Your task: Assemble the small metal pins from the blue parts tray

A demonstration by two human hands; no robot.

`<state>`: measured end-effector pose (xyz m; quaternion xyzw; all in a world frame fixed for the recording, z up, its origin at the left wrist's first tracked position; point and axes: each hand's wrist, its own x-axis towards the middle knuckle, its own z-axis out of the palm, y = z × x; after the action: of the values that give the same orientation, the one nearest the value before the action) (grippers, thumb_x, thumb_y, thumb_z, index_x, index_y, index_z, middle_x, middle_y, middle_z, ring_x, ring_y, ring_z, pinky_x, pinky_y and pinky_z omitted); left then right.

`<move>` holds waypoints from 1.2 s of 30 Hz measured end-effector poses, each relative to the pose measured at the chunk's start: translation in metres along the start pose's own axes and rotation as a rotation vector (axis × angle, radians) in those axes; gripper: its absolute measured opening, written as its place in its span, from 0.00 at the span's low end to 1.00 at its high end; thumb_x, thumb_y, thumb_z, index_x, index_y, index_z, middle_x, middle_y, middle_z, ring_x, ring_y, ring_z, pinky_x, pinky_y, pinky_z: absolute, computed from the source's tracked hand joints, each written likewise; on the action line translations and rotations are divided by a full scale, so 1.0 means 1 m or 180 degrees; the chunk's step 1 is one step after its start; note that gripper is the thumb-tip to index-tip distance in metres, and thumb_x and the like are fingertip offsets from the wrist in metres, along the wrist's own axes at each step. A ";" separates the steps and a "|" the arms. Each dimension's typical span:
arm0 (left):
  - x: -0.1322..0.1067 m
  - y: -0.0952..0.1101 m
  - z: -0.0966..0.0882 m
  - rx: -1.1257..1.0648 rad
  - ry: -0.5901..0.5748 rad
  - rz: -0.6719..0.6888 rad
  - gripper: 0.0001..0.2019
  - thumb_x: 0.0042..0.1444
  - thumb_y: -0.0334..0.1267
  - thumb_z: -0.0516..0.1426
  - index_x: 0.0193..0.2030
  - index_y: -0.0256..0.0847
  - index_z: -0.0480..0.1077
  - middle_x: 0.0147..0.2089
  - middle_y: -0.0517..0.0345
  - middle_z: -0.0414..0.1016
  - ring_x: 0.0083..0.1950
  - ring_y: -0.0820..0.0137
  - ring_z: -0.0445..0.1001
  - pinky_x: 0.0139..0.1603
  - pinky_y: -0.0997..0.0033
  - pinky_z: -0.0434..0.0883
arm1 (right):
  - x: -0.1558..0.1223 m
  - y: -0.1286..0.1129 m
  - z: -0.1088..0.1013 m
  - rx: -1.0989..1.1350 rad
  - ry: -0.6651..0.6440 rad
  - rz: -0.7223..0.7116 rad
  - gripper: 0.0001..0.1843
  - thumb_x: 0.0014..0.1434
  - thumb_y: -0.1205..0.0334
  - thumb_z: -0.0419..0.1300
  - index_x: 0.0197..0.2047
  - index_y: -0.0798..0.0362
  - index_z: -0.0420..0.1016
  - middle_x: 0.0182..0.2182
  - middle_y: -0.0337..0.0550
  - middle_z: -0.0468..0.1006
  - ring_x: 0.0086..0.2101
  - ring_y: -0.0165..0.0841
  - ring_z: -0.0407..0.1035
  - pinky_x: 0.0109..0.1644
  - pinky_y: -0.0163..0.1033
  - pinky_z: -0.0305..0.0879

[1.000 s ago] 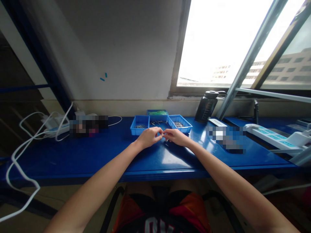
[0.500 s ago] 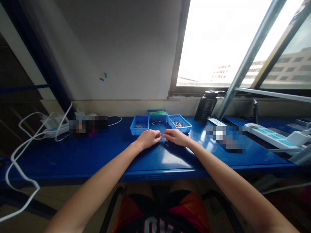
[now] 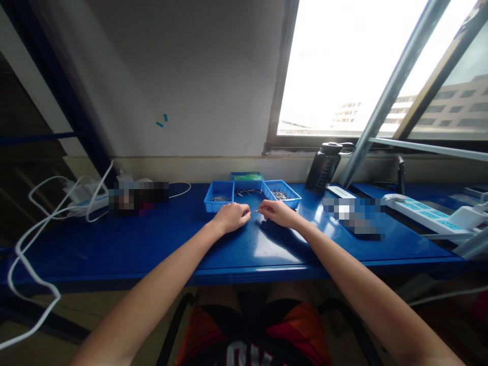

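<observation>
Fingertips of the left hand and right hand pinch opposite ends of a thin metal piece, nearer the person than the green-filled tray; left parts tray and right parts tray sit to its near left and right.

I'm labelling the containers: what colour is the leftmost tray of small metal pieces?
Bright blue: the open rectangular plastic tray shows best in the head view.
</observation>
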<state>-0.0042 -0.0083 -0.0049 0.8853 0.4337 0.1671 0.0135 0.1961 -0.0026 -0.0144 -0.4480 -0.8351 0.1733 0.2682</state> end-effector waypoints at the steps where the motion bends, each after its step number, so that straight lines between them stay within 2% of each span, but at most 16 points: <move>1: 0.000 0.000 0.000 -0.0006 -0.0007 -0.0014 0.12 0.54 0.42 0.47 0.37 0.42 0.70 0.32 0.56 0.74 0.34 0.67 0.72 0.33 0.73 0.64 | 0.000 0.000 0.000 -0.0020 0.0005 -0.0001 0.12 0.55 0.56 0.51 0.34 0.55 0.69 0.20 0.38 0.73 0.20 0.26 0.63 0.27 0.31 0.57; 10: 0.001 -0.001 -0.001 0.0001 -0.0005 -0.0061 0.12 0.55 0.43 0.48 0.39 0.42 0.68 0.33 0.56 0.74 0.35 0.67 0.72 0.34 0.72 0.65 | 0.000 0.002 0.001 -0.0102 0.0044 -0.0037 0.08 0.53 0.59 0.53 0.35 0.54 0.67 0.20 0.36 0.72 0.22 0.26 0.64 0.28 0.31 0.58; 23: 0.000 0.001 0.000 0.0103 0.0020 -0.0151 0.17 0.59 0.45 0.40 0.38 0.41 0.66 0.34 0.52 0.74 0.37 0.64 0.72 0.33 0.70 0.64 | 0.000 -0.001 0.000 0.0214 -0.0124 0.0141 0.17 0.59 0.54 0.43 0.29 0.54 0.65 0.19 0.36 0.70 0.19 0.24 0.61 0.28 0.31 0.59; 30: -0.001 0.002 0.001 0.0207 -0.0048 -0.0129 0.18 0.60 0.45 0.37 0.39 0.41 0.64 0.34 0.52 0.73 0.37 0.63 0.73 0.32 0.71 0.64 | 0.000 0.000 0.000 0.0385 -0.0172 0.0230 0.19 0.59 0.52 0.42 0.25 0.54 0.62 0.18 0.36 0.69 0.18 0.24 0.61 0.27 0.31 0.59; 36: 0.000 0.003 -0.001 0.0191 -0.0033 -0.0138 0.16 0.60 0.44 0.39 0.39 0.41 0.63 0.35 0.53 0.73 0.37 0.64 0.73 0.32 0.71 0.64 | 0.000 0.000 0.000 0.0401 -0.0143 0.0196 0.18 0.58 0.52 0.44 0.27 0.55 0.63 0.19 0.36 0.69 0.19 0.24 0.61 0.26 0.31 0.58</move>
<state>-0.0020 -0.0099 -0.0039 0.8766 0.4575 0.1492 -0.0072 0.1962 -0.0023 -0.0145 -0.4516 -0.8142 0.2436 0.2716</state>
